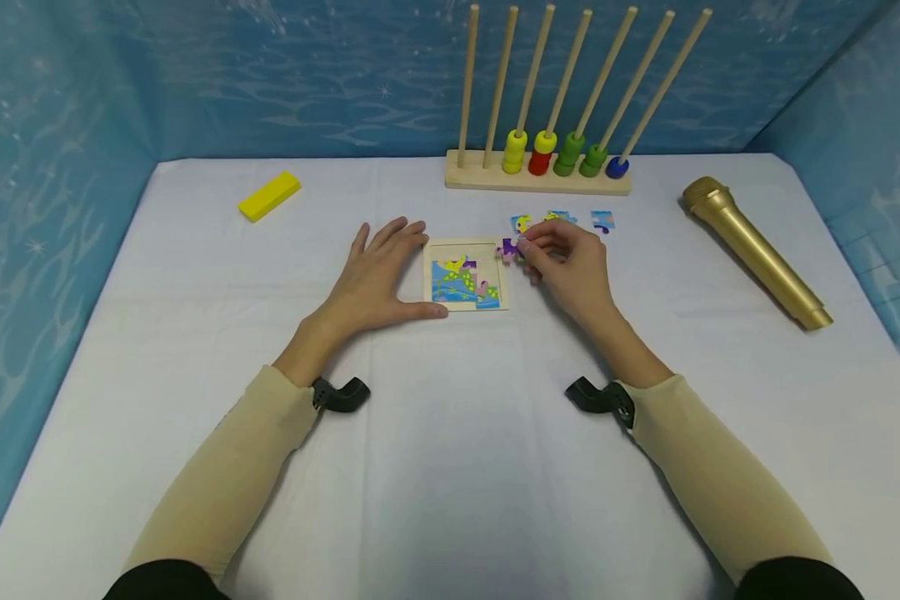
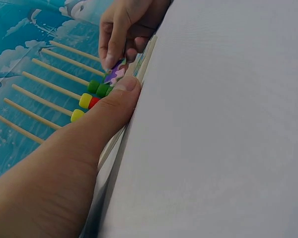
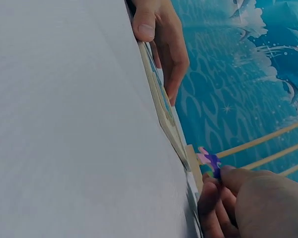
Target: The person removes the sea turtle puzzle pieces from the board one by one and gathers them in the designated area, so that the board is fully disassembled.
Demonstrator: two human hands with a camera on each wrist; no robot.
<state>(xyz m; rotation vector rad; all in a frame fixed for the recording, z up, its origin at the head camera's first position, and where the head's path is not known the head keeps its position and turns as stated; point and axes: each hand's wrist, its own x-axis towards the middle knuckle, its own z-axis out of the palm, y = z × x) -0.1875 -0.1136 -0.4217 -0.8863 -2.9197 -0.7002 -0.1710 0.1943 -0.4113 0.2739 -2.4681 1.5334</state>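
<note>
A wooden puzzle tray (image 1: 465,307) lies on the white table with several joined pieces (image 1: 453,283) in its lower left part. My left hand (image 1: 375,283) rests against the tray's left side, fingers spread and nearly straight, the thumb along the lower edge. With thumb and fingertips my right hand (image 1: 570,262) pinches a purple and pink puzzle piece (image 1: 507,250) at the tray's upper right corner. The same puzzle piece (image 3: 209,161) shows between thumb and finger in the right wrist view. Loose puzzle pieces (image 1: 521,223) lie just beyond the right hand, partly hidden by it.
A wooden bead rack (image 1: 540,179) with upright rods and coloured beads stands at the back. To the right lies a gold microphone (image 1: 757,250). A yellow block (image 1: 270,197) is at the back left. Blue patterned cloth (image 1: 307,75) walls the table's back and sides.
</note>
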